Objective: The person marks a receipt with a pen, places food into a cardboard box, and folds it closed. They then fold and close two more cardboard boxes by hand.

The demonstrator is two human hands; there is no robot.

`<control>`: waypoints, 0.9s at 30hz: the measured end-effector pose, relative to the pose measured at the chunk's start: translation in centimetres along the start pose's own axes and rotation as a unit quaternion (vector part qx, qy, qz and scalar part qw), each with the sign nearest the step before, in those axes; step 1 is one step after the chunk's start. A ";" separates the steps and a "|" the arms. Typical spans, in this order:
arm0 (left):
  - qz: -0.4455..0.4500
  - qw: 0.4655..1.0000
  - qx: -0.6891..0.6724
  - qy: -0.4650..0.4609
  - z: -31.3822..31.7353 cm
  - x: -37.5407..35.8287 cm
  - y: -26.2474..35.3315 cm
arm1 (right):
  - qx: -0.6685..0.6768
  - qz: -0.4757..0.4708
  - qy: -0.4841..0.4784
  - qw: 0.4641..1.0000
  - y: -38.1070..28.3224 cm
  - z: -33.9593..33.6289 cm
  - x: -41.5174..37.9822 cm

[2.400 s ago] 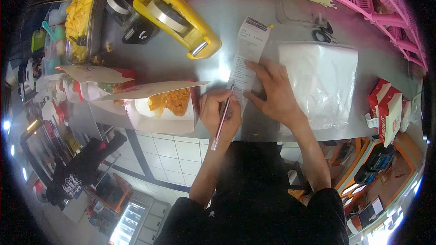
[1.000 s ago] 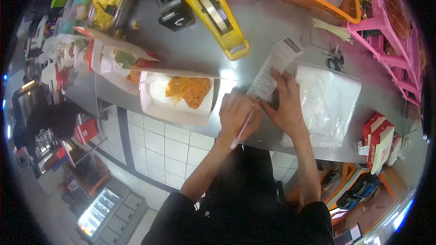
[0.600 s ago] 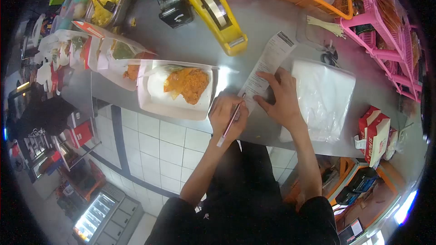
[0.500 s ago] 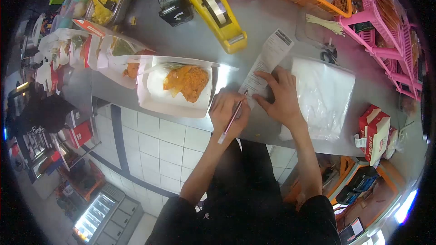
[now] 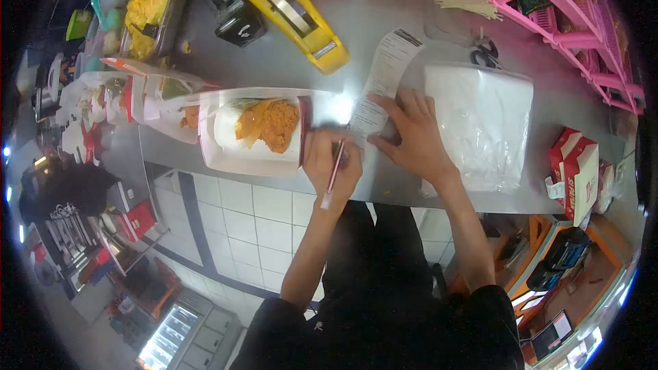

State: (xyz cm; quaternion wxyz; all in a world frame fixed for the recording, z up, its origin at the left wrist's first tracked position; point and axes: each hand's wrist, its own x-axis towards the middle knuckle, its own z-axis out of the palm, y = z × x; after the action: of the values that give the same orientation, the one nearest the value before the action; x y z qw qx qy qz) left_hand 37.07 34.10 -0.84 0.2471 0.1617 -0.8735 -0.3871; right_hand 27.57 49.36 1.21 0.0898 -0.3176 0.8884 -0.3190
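Observation:
My left hand (image 5: 332,163) is closed around a pen (image 5: 334,175) with a reddish barrel and clear end. The pen's tip is near the lower left end of a long printed receipt (image 5: 388,72) on the metal counter. My right hand (image 5: 417,136) lies on the receipt with fingers spread, its thumb and fingertips pressing the paper. Just left of my left hand stands an open paper box (image 5: 226,154) with a piece of fried chicken (image 5: 277,127) in it. A pack of clear plastic bags (image 5: 480,123) lies beside my right hand.
Beyond the hands stand a yellow tape dispenser (image 5: 295,17) and a black one (image 5: 238,24). Scissors (image 5: 485,53) lie by the bags. Pink racks (image 5: 569,38) and red-white cartons (image 5: 576,164) are at right, another food box (image 5: 168,113) at left. The counter's front edge (image 5: 404,202) runs near my body.
The whole view has shifted and turned slightly. My left hand with the pen has moved a little left toward the receipt's lower edge. My right hand stays on the paper.

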 end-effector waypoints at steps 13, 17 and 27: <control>0.089 0.994 -0.006 -0.062 0.1 -0.1 0.4 | 0.000 -0.025 0.048 0.999 0.4 0.4 -0.3; -0.004 1.000 0.022 -0.017 0.1 -0.3 -0.5 | 0.003 -0.018 0.003 1.000 0.3 0.1 -0.2; 0.048 0.999 0.007 0.007 0.2 -1.4 -1.6 | -0.049 0.033 -0.035 0.998 0.2 1.0 -0.7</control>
State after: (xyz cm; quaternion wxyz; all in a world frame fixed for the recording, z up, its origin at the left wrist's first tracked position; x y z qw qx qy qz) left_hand 38.21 33.83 -2.62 0.2700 0.1237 -0.8811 -0.3679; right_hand 28.36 49.40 0.24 0.1154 -0.3035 0.9093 -0.2604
